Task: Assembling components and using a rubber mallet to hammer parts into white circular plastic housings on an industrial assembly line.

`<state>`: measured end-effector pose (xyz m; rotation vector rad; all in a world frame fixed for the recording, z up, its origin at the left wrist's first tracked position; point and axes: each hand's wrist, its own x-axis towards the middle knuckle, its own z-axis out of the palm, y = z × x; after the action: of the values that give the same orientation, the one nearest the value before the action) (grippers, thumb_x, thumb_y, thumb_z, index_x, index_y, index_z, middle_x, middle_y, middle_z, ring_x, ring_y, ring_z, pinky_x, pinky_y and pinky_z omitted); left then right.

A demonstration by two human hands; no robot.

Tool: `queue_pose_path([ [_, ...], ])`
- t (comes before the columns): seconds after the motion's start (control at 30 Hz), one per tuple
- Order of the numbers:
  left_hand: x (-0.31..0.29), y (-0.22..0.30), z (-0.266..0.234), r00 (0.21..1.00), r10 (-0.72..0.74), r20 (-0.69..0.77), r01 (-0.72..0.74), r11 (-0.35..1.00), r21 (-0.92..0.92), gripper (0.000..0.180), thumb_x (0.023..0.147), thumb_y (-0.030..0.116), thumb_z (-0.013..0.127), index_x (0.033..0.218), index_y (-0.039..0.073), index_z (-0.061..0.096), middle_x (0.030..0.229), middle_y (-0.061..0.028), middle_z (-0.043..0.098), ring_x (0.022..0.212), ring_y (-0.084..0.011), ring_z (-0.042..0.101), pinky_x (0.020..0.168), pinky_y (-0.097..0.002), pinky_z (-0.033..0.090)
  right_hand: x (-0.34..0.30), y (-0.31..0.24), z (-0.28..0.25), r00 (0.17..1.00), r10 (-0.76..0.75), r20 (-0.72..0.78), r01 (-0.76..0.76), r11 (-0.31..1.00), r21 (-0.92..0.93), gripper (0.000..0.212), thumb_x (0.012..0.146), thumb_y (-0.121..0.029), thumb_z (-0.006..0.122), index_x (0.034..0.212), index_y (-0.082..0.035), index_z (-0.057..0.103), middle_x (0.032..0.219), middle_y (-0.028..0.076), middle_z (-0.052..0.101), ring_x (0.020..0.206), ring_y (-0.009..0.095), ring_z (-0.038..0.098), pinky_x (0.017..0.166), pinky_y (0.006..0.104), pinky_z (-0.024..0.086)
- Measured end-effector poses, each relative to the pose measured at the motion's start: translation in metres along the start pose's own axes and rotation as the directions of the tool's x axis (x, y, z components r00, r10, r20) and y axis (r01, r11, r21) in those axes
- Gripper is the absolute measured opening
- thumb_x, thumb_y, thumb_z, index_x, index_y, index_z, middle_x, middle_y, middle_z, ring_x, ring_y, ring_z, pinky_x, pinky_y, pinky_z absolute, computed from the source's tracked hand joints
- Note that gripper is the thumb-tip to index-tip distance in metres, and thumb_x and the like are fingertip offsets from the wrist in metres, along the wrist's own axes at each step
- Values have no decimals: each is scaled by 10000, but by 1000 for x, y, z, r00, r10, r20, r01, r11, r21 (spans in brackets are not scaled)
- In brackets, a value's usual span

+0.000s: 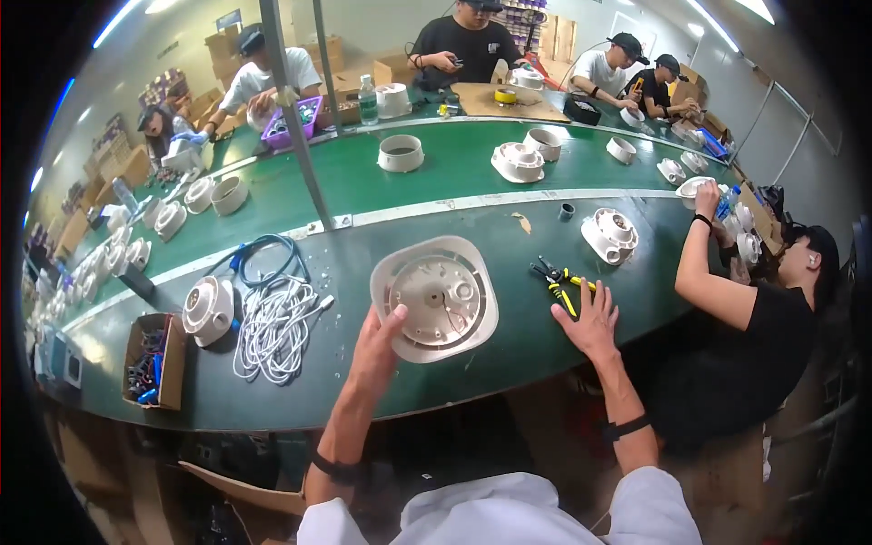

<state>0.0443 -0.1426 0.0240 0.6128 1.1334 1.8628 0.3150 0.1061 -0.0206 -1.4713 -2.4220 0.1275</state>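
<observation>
My left hand (374, 345) grips the left edge of a white plastic housing (436, 295), thumb over the rim. The housing is raised toward me, showing a rounded-square flange, a round inner plate and a thin dark wire near its centre. My right hand (592, 320) is over the bench with fingers spread, its fingertips beside the yellow-and-black handles of a pair of pliers (561, 289). Whether it touches them I cannot tell. Beyond the pliers sits another white housing (610, 236), near a small dark ring (567, 212).
To the left are a bundle of white cable (277, 331), a blue cable coil (282, 250), a white housing (209, 311) and a cardboard box (171, 368) of small parts. A metal post (300, 118) rises beside the green conveyor (454, 163), which carries several housings. A co-worker (745, 336) sits at right.
</observation>
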Motion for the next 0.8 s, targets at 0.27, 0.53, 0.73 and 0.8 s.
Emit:
queue_pose_path([
  [0.27, 4, -23, 14, 823, 12, 568, 502, 452, -738, 712, 892, 372, 548, 1424, -5, 261, 1265, -244, 480, 1050, -354, 600, 792, -540, 588, 49, 19, -36, 919, -232, 319, 282, 952, -121, 717, 844, -548, 558, 1349, -53, 438, 1157, 263, 478, 1034, 416, 483, 940, 468, 414],
  [0.53, -8, -33, 39, 691, 239, 682, 689, 65, -722, 803, 912, 399, 596, 1473, 5, 177, 921, -142, 530, 711, -214, 607, 481, -295, 484, 73, -19, -59, 844, -37, 535, 46, 999, -2, 447, 690, -300, 605, 991, 26, 656, 941, 260, 665, 903, 389, 647, 813, 411, 512],
  [0.73, -14, -29, 37, 687, 215, 694, 700, 62, -712, 775, 860, 316, 670, 1382, -81, 256, 774, -210, 575, 483, -206, 593, 375, -247, 497, 50, -17, -31, 898, 53, 437, -47, 999, -25, 685, 789, -445, 614, 1288, 2, 469, 1266, 260, 493, 1203, 458, 434, 989, 585, 352],
  [0.8, -11, -27, 39, 656, 217, 723, 722, 97, -685, 749, 871, 311, 656, 1379, -77, 264, 762, -191, 587, 429, -186, 555, 364, -233, 491, 35, -17, -20, 950, 21, 310, -16, 1000, -21, 740, 790, -521, 609, 1302, -9, 456, 1274, 248, 474, 1216, 447, 409, 997, 602, 325],
])
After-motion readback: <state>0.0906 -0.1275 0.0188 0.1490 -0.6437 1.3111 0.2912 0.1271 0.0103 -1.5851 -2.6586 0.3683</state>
